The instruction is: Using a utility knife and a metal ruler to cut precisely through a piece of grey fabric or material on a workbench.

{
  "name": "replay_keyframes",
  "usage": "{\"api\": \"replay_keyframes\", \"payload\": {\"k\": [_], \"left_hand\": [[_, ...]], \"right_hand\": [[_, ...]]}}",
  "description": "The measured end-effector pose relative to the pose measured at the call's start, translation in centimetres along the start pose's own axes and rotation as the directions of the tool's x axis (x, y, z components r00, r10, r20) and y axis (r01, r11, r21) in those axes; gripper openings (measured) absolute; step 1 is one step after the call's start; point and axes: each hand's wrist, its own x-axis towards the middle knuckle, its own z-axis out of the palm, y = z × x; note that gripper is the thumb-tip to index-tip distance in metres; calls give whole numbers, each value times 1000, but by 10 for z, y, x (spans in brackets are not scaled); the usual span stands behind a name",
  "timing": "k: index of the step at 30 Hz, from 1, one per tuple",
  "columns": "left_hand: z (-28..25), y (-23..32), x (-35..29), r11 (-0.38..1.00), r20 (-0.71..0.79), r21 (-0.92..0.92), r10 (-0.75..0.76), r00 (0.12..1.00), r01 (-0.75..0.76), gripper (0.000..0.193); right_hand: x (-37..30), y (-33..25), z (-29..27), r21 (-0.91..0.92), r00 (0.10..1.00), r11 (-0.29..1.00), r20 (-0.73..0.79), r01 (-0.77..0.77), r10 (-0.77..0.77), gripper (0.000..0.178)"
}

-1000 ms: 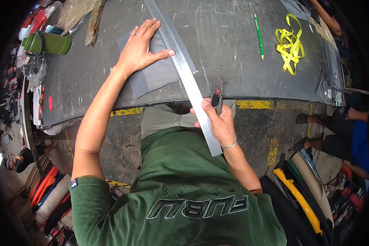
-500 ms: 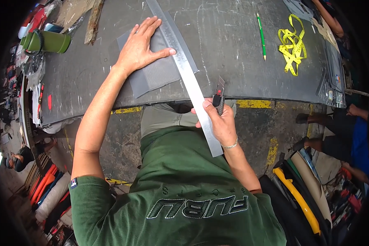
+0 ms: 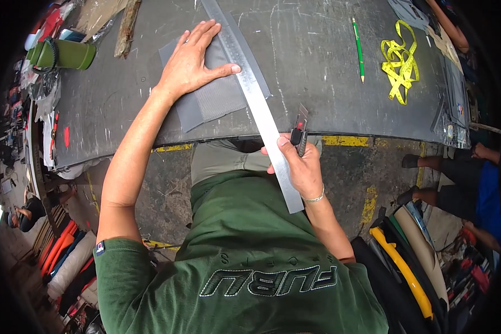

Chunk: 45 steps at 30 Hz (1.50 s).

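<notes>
A long metal ruler lies slantwise over a piece of grey sheet material, its near end jutting past the table edge toward my body. My left hand is spread flat on the sheet, with the thumb resting on the ruler. Around the ruler's near part, my right hand is closed, thumb on top and fingertips showing at the left side. That same hand also holds a utility knife, its blade pointing up and away. Part of the sheet is hidden under the ruler and my left hand.
On the dark, scratched table lie a green pencil and a tangled yellow measuring tape. A green flask and a wooden strip are at the left. Fabric rolls stand at lower right; another person is at the right.
</notes>
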Motion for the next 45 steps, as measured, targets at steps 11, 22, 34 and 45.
{"api": "replay_keyframes", "payload": {"k": [11,22,34,45], "left_hand": [[0,0,0,1000,-9,13,9,1000,-9,117],[0,1,-1,1000,-10,-28,5,1000,-6,113],[2,0,-2,1000,-13,-17,0,1000,0,114],[1,1,-2,1000,-17,12,0,1000,0,117]], "right_hand": [[0,-2,0,-28,1000,1000,3,3,-3,30],[-2,-2,1,-42,1000,999,-11,12,-13,30],[-1,0,1,-48,1000,999,-6,26,-26,29],[-2,-2,2,-53,1000,999,-17,11,-12,28]]}}
